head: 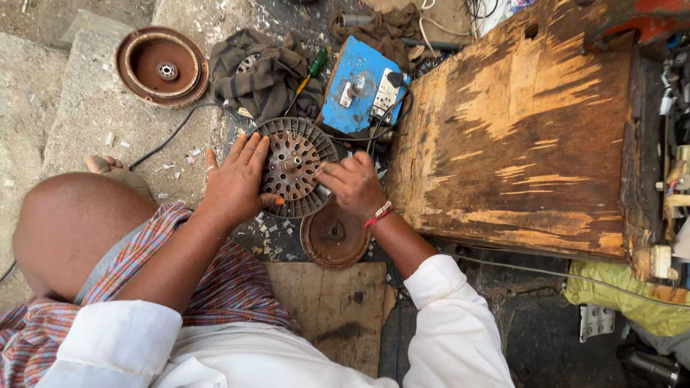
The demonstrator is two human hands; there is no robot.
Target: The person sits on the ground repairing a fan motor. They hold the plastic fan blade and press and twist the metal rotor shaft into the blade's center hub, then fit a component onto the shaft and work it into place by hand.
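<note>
A round slotted metal core [296,159], rusty with a shaft at its centre, sits on the ground in front of me. My left hand [237,181] lies flat on its left edge, fingers spread and thumb against the rim. My right hand [353,184] grips its right edge with curled fingers; a red and white band circles that wrist. Just below the core lies a rusty round cover [335,237].
A worn wooden box [517,136] stands at the right. A blue switch board with a socket [363,85], a green-handled screwdriver [310,72] and a striped cloth [264,72] lie behind the core. A rusty bowl-shaped cover [162,66] rests on a stone slab at the back left.
</note>
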